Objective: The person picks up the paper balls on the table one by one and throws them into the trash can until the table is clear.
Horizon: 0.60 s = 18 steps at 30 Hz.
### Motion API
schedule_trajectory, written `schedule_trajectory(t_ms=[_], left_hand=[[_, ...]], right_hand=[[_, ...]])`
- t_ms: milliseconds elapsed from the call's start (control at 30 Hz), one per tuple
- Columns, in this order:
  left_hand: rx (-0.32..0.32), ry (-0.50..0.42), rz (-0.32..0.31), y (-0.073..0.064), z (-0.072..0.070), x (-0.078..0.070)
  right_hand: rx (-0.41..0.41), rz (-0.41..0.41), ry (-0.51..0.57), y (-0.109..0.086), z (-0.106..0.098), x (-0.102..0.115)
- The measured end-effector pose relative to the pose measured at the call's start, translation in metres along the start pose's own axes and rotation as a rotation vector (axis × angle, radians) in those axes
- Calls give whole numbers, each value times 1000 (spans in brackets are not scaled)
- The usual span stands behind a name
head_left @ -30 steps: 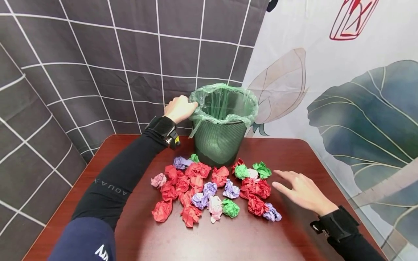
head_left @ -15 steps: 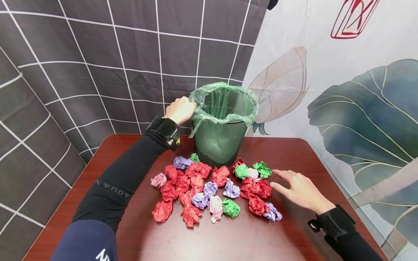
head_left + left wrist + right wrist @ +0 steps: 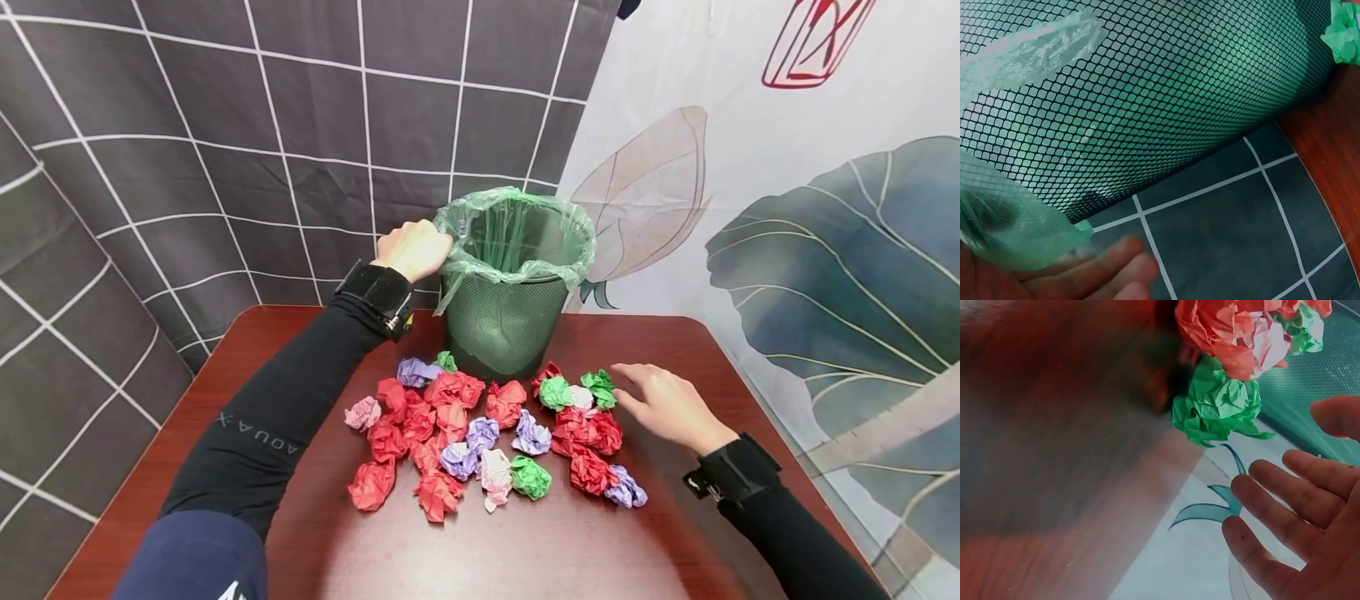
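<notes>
A mesh wastebasket (image 3: 504, 325) with a translucent green plastic liner (image 3: 517, 271) over its rim stands at the back of the table. My left hand (image 3: 414, 250) grips its left rim through the liner; in the left wrist view its fingers (image 3: 1104, 275) show below the mesh wall. My right hand (image 3: 670, 406) hovers at the right end of the crumpled paper balls, fingers extended and holding nothing. Nearest to it is a green paper ball (image 3: 598, 389), seen in the right wrist view just beyond the fingertips. A red paper ball (image 3: 606, 433) lies close by.
Several red, purple, pink and green paper balls (image 3: 450, 417) cover the table (image 3: 480, 550) in front of the wastebasket. A grey grid-patterned cloth (image 3: 300, 108) hangs behind and at left. On the right is a white backdrop (image 3: 675, 50) with leaf drawings.
My right hand has shifted slightly up and left, closer to the green paper ball. The left hand keeps its hold on the wastebasket's rim. The paper balls have not moved.
</notes>
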<state>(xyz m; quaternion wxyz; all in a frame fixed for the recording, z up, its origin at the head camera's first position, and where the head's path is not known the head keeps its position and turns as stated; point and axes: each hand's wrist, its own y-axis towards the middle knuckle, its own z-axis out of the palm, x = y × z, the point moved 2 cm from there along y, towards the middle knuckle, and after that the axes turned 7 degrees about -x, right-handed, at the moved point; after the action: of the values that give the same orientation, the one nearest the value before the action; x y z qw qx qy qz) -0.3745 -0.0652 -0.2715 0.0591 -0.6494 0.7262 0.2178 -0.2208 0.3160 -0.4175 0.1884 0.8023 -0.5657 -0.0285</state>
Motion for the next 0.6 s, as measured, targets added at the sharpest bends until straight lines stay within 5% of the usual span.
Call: schedule_trajectory(t_ms=[600], left_hand=[[90, -9, -32, -2, -5, -3]], right_hand=[[225, -32, 57, 27, 32, 3]])
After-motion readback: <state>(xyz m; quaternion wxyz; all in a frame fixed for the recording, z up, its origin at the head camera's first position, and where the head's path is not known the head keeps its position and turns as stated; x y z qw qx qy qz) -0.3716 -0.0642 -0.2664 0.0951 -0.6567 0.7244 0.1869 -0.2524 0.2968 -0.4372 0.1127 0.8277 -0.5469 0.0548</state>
